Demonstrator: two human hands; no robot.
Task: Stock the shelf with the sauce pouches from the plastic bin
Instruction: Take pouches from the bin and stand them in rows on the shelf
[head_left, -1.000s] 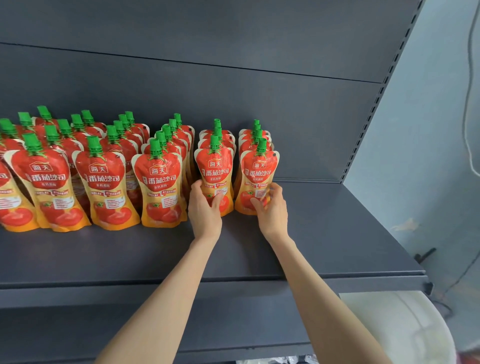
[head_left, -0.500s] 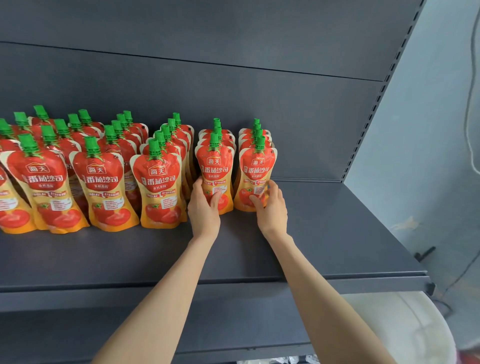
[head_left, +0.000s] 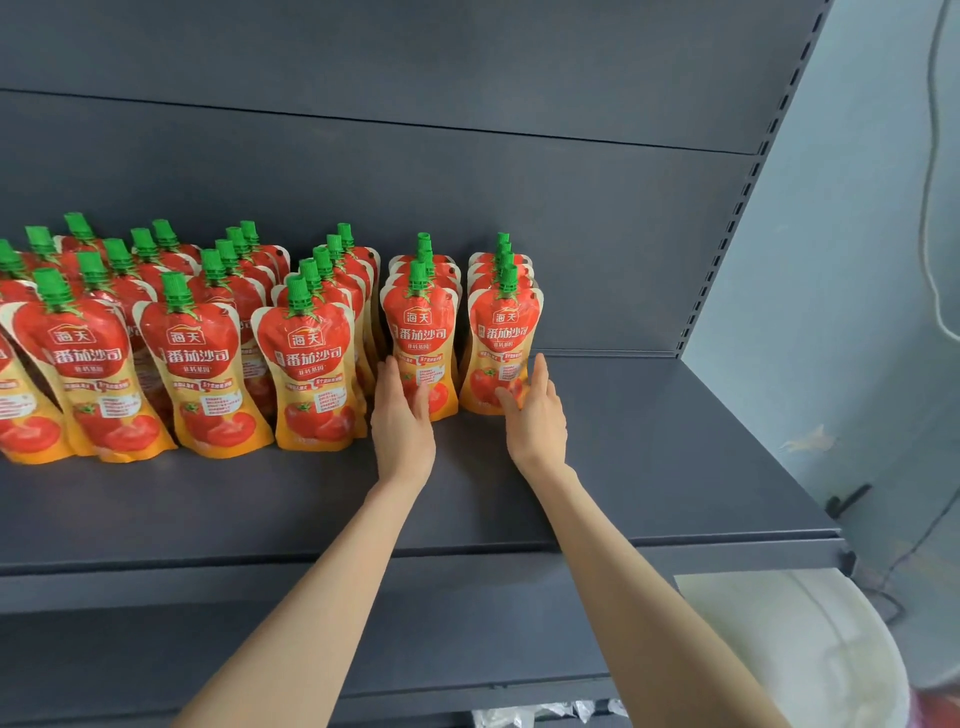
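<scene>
On the shelf (head_left: 675, 467), left hand (head_left: 402, 423) and right hand (head_left: 536, 422) still around front pouches (head_left: 422, 332).

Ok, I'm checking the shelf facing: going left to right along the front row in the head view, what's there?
Unheld front pouches → second-last pouch, gripped by the left hand → last pouch, gripped by the right hand → bare shelf → slotted upright → wall.
</scene>
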